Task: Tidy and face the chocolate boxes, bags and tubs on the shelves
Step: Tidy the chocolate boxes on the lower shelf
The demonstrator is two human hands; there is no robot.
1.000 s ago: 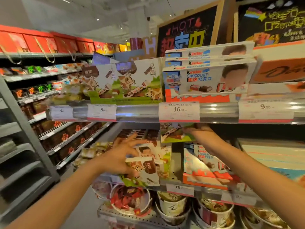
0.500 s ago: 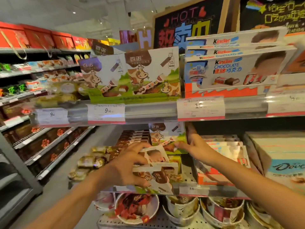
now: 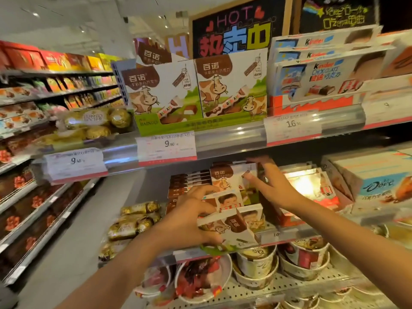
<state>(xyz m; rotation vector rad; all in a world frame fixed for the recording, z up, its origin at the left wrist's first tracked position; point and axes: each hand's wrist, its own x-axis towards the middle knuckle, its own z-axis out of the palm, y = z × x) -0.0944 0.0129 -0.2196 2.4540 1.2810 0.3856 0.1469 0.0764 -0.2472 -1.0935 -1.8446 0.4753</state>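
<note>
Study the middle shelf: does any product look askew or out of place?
Yes. A cow-print chocolate box lies tilted at the shelf's front edge, gripped by the left hand, with its label upside down, while the box behind stands upright under the right hand.

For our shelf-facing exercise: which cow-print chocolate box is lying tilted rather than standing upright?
The cow-print box gripped by the left hand at the middle shelf's front edge; the others stand upright, facing forward.
</note>
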